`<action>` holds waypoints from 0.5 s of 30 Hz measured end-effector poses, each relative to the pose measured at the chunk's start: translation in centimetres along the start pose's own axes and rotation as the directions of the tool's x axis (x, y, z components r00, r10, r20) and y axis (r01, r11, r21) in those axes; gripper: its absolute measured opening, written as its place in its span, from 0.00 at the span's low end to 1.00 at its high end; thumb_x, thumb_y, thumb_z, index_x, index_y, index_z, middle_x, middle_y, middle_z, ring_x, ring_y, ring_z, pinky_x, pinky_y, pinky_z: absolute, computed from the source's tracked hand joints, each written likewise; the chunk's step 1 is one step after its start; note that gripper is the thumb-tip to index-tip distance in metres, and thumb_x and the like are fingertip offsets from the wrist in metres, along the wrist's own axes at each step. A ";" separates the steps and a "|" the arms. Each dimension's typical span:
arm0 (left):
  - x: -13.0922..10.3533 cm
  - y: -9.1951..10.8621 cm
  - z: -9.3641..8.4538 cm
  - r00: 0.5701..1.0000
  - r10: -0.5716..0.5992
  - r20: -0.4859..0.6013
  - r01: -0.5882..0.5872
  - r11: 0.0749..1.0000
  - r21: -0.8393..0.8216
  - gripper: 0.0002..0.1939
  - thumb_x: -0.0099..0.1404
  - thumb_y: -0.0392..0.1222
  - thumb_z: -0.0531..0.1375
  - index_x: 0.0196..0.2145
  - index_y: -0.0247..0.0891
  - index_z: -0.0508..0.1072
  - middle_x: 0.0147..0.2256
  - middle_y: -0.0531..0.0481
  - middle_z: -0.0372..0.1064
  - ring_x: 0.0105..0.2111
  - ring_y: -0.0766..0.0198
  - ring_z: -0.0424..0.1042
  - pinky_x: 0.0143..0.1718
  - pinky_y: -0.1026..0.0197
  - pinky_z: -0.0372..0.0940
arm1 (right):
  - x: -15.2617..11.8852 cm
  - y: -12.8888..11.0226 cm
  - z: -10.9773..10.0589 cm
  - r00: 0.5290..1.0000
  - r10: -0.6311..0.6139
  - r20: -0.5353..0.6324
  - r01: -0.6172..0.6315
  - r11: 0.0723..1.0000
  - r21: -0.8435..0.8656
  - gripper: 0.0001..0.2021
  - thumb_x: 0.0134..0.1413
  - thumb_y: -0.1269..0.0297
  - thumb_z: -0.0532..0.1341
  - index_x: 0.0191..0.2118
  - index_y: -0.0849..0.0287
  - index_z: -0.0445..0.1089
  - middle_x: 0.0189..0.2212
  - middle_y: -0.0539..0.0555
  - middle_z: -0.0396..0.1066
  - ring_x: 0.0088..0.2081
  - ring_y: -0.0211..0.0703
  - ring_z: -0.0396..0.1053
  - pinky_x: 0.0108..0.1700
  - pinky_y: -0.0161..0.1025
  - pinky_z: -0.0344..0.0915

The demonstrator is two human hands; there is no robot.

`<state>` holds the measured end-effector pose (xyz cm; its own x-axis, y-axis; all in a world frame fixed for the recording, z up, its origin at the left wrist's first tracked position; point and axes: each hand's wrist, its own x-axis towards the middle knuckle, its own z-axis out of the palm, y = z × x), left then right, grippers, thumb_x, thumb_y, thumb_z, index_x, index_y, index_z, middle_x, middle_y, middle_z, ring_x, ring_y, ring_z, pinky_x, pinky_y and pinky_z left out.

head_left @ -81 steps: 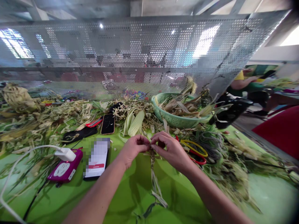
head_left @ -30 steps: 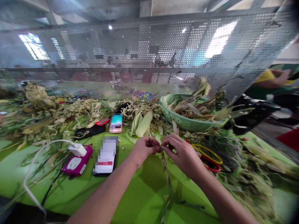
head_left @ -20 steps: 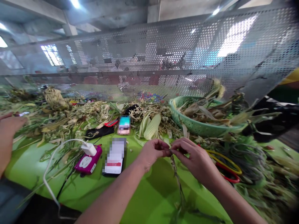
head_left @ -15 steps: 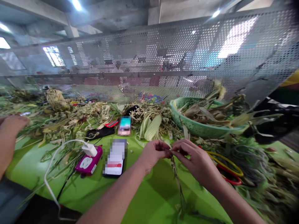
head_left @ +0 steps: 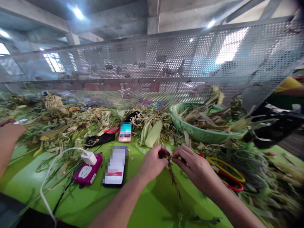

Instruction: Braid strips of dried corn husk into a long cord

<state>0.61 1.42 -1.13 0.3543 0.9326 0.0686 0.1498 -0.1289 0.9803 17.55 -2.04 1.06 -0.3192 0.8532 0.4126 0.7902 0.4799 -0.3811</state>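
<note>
My left hand point(head_left: 154, 163) pinches the top of a thin, knotted, twisted strand of dried husk point(head_left: 174, 182) over the green tabletop point(head_left: 152, 202). My right hand point(head_left: 193, 163) meets it from the right, thumb and fingertips pressed together at the same end of the strand. From there the strand hangs down toward me, its lower end blurred near the front of the table. What lies right between the fingertips is too small to make out. Just beyond my hands lie pale green corn husks point(head_left: 154, 133).
A green basket point(head_left: 204, 134) of dry husks stands at the right, near yellow-and-red-handled pliers point(head_left: 228, 171) and grey cords point(head_left: 253, 167). Two phones, one phone point(head_left: 116, 166) nearer, and a magenta power strip point(head_left: 87, 169) lie left. Another person's hand point(head_left: 11, 131) is far left. Perforated metal panel point(head_left: 142, 72) behind.
The view has shifted slightly, so things sit a little lower and farther left. My right fingertips have shifted a little at the strand's top; both hands stay on it.
</note>
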 end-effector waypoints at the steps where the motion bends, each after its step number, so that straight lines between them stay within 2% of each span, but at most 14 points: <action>1: 0.0 0.0 -0.1 1.000 0.003 -0.007 -0.002 0.999 0.037 0.11 0.51 0.30 0.55 0.33 0.38 0.70 0.29 0.51 0.68 0.30 0.65 0.66 0.33 0.63 0.60 | 0.0 0.0 -0.1 1.000 0.015 0.005 -0.015 1.000 -0.009 0.06 0.60 0.64 0.53 0.32 0.56 0.64 0.33 0.54 0.67 0.33 0.43 0.67 0.36 0.36 0.63; 5: 0.2 0.2 -0.7 0.999 0.019 -0.027 -0.016 0.992 0.125 0.11 0.51 0.30 0.55 0.33 0.38 0.70 0.31 0.50 0.70 0.32 0.63 0.67 0.35 0.62 0.60 | 0.0 0.1 -0.6 0.995 0.100 0.008 -0.101 0.995 0.008 0.06 0.59 0.64 0.53 0.31 0.56 0.63 0.32 0.54 0.68 0.32 0.43 0.68 0.35 0.37 0.62; 10: 0.2 0.4 -1.1 1.000 0.004 -0.017 -0.001 0.991 0.132 0.11 0.52 0.31 0.54 0.34 0.39 0.70 0.31 0.51 0.69 0.32 0.63 0.67 0.34 0.62 0.60 | 0.0 -0.1 -0.5 0.959 0.253 0.127 -0.276 0.937 0.216 0.05 0.59 0.64 0.53 0.32 0.56 0.61 0.23 0.47 0.67 0.24 0.38 0.68 0.30 0.34 0.61; 12: 0.1 0.5 -1.2 1.000 -0.017 0.000 0.017 0.997 0.077 0.09 0.53 0.32 0.55 0.33 0.38 0.69 0.30 0.51 0.68 0.32 0.64 0.67 0.34 0.62 0.60 | 0.0 -0.1 -0.3 0.954 0.269 0.130 -0.295 0.915 0.276 0.05 0.58 0.64 0.53 0.32 0.56 0.62 0.23 0.46 0.67 0.24 0.38 0.68 0.29 0.33 0.60; 15: 0.1 0.6 -1.2 0.998 -0.045 0.048 0.049 0.996 -0.080 0.08 0.53 0.33 0.56 0.33 0.37 0.68 0.30 0.51 0.66 0.32 0.64 0.66 0.35 0.62 0.61 | 0.0 0.0 -0.1 0.966 0.243 0.088 -0.258 0.931 0.259 0.04 0.56 0.64 0.55 0.33 0.56 0.65 0.24 0.47 0.68 0.26 0.38 0.66 0.29 0.32 0.59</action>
<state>-0.36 1.81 -0.31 0.3914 0.9201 0.0154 0.0921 -0.0558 0.9942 17.66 -2.09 1.15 -0.1624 0.9587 0.2333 0.6823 0.2799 -0.6754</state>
